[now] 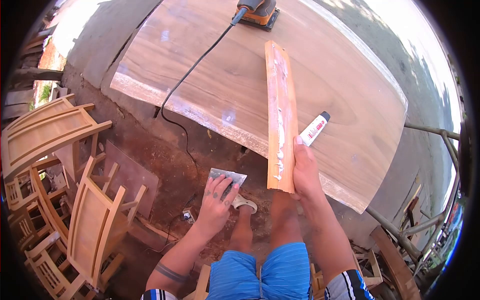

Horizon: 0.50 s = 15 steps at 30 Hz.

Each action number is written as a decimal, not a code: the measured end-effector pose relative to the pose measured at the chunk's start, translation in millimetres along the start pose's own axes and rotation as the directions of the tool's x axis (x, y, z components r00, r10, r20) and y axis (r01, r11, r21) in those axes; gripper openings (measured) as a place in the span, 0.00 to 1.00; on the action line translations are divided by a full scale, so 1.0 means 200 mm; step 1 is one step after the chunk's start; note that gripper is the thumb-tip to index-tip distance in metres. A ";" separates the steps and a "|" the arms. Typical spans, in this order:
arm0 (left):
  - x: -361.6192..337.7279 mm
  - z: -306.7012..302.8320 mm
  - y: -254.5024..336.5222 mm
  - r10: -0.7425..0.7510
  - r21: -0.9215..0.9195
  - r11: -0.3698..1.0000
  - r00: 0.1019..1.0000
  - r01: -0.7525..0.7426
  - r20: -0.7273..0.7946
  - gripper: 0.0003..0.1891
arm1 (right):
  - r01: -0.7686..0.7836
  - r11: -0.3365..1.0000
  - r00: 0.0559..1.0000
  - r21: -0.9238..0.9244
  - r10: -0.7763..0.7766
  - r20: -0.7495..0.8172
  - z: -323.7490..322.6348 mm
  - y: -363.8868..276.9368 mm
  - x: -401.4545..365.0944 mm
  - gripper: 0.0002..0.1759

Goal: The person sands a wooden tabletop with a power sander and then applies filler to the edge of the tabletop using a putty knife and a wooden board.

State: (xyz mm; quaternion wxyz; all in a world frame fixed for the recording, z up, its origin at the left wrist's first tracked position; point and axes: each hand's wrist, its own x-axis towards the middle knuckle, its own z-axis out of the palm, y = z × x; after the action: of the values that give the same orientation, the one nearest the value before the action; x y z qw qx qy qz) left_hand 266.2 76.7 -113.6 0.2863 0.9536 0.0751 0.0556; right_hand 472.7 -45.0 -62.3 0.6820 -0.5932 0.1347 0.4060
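Note:
A narrow wooden board with white paste smeared along its face is gripped near its lower end by my right hand. My left hand, lower and to the left, has its fingers pressed on a flat grey scraper plate, held apart from the board. Just right of the board, a white tube with a black cap lies on the large wooden tabletop. At the top of this slab sits an orange and black sander.
Unfinished wooden chairs are piled at the left. The sander's black cord crosses the slab and hangs over its near edge. A power socket lies on the ground. Wooden poles stand at the right.

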 end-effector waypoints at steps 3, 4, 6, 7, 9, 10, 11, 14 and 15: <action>0.03 -0.10 0.05 -0.164 -0.129 0.982 0.962 0.138 -0.219 0.30 | 0.047 0.998 0.998 -0.030 -0.048 -0.040 -0.01 0.05 0.03 0.25; 0.07 -0.15 0.10 -0.220 -0.177 0.967 0.948 0.181 -0.230 0.30 | 0.117 0.992 0.993 -0.042 -0.118 -0.013 -0.03 0.10 0.06 0.25; 0.11 -0.16 0.14 -0.136 -0.194 0.976 0.977 0.103 -0.165 0.29 | 0.187 0.971 0.982 -0.151 -0.191 -0.010 -0.08 0.21 0.12 0.24; 0.13 -0.16 0.15 -0.097 -0.205 0.976 0.987 0.069 -0.131 0.29 | 0.217 0.954 0.975 -0.206 -0.223 -0.007 -0.11 0.26 0.14 0.24; 0.15 -0.16 0.13 -0.132 -0.226 0.968 0.988 0.111 -0.083 0.28 | 0.237 0.887 0.963 -0.396 -0.270 -0.029 -0.15 0.31 0.18 0.24; 0.17 -0.17 0.12 -0.154 -0.223 0.965 0.986 0.137 -0.062 0.27 | 0.245 0.848 0.954 -0.470 -0.299 -0.041 -0.16 0.32 0.19 0.24; 0.21 -0.18 0.10 -0.177 -0.221 0.961 0.983 0.165 -0.038 0.27 | 0.246 0.804 0.944 -0.542 -0.324 -0.053 -0.17 0.33 0.20 0.24; 0.39 -0.24 0.07 -0.143 -0.132 0.980 0.989 0.148 0.043 0.26 | 0.267 0.750 0.918 -0.605 -0.388 -0.077 -0.17 0.34 0.20 0.25; 0.45 -0.26 0.07 -0.137 -0.095 0.985 0.987 0.145 0.089 0.27 | 0.269 0.745 0.914 -0.610 -0.398 -0.083 -0.17 0.35 0.19 0.25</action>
State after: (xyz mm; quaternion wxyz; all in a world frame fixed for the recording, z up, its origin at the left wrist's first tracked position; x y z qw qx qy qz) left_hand 348.0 108.4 -57.3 0.3403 0.9316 0.1278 -0.0004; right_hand 457.0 -62.8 -145.0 0.5089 -0.8276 -0.0359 0.2340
